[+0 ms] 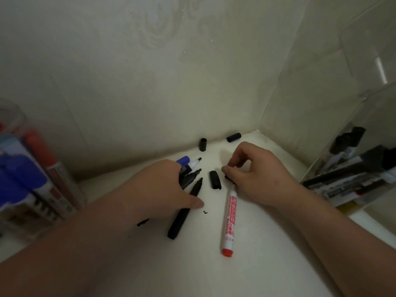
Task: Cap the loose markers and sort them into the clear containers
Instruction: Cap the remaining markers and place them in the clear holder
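On the white worktop (257,264), the left hand (162,185) clasped a cluster of uncapped black and blue markers (190,177) while the right hand (257,174) pinched a small black plastic cap (227,177) beside the red-and-white whiteboard marker (228,219), seemingly mid-capping, careful alignment needed next.

Grips uncapped black plastic markers (191,178) in left hand (162,185); pinches small black cap (227,177) in right hand (254,174), beside red-lettered white whiteboard marker (228,219).

Matt black plastic caps (215,179); glossy clear plastic containers (351,129); smooth white tabletop (246,275); embossed wallpaper (160,28).
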Tool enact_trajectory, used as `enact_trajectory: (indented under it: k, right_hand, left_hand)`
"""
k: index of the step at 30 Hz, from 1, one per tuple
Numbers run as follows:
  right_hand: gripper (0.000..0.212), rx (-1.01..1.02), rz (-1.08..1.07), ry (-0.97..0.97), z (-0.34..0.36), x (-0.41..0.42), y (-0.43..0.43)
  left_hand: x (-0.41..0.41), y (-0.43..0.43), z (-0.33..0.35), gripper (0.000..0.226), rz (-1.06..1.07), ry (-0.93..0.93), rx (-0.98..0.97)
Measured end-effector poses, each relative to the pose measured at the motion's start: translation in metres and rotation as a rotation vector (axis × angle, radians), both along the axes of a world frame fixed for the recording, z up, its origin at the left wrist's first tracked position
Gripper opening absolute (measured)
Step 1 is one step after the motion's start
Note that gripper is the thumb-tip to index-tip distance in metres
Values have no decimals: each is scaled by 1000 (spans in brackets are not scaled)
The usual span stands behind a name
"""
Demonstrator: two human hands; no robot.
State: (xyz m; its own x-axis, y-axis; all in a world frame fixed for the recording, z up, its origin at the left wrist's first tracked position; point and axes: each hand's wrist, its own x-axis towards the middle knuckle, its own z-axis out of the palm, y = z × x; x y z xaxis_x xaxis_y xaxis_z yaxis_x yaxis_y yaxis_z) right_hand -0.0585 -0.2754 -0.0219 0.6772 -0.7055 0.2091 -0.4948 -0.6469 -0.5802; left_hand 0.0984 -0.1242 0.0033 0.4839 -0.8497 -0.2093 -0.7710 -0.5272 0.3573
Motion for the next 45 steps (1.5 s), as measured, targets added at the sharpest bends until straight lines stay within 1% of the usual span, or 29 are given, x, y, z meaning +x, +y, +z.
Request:
enact_trajectory:
  k: [2, 5, 8, 10, 12, 14, 16, 18, 20, 22, 23, 24, 26, 28, 30, 32, 35, 39, 40, 42, 45]
  right_hand:
    - [22, 29, 5, -9, 3, 7, 4]
    - [27, 80, 48, 80, 6, 19, 9]
    - [23, 103, 55, 143, 4, 26, 12]
    - [18, 169, 52, 109, 2, 26, 12]
    - [12, 220, 50, 75, 3, 25, 11]
    - [9, 208, 47, 81, 5, 24, 9]
    - [8, 198, 37, 86, 6, 22, 7]
    - [12, 163, 49, 114, 7, 21, 8]
    - [20, 93, 83, 168, 5, 21, 9]
    - [20, 46, 93, 177, 2, 22, 11]
    - [18, 36, 73, 137, 1, 23, 11]
    - [15, 69, 28, 38, 1, 24, 11]
    - [10, 289, -73, -277, 6, 24, 9]
    - [12, 503, -104, -567, 15, 19, 5]
    - [8, 712, -64, -769, 22, 13, 3]
    - [9, 894, 31, -898, 27, 7, 2]
    - [12, 967, 155, -896, 29, 0, 0]
    - [21, 995, 279, -784, 28, -4, 1]
    - [23, 991, 299, -752, 28, -5, 2]
    - [25, 987, 325, -721, 30, -5, 4]
    - [19, 949, 317, -771, 34, -5, 2]
  left_hand:
    - [-2, 1, -1, 59, -18, -25, 7]
    - [0, 1, -2, 52, -21, -41, -37]
    - [3, 1, -1, 43, -22, 56, -145]
    - [6, 1, -1, 41, -25, 167, -189]
    - [12, 1, -2, 43, -8, 291, -189]
    - [18, 2, -2, 44, 40, 422, -170]
    - [20, 4, 0, 35, 101, 628, -182]
    - [19, 5, 4, 31, 148, 799, -247]
    - [17, 4, 5, 32, 195, 914, -351]
    - [14, 1, 4, 32, 234, 1022, -466]
    - [12, 0, 3, 33, 245, 1071, -527]
    - [9, -1, 1, 32, 251, 1120, -587]
    - [3, -3, -5, 26, 238, 1199, -684]
    - [-4, -2, -12, 26, 175, 1228, -713]
    - [-9, 0, -16, 25, 120, 1266, -695]
    - [-10, 2, -20, 29, 94, 1312, -671]
    - [-10, 4, -20, 34, 60, 1323, -648]
    - [-6, 6, -21, 23, -2, 1335, -659]
    - [-5, 6, -21, 21, -28, 1337, -657]
    - [-3, 6, -23, 24, -49, 1342, -647]
    - [-1, 7, -25, 29, -39, 1371, -615]
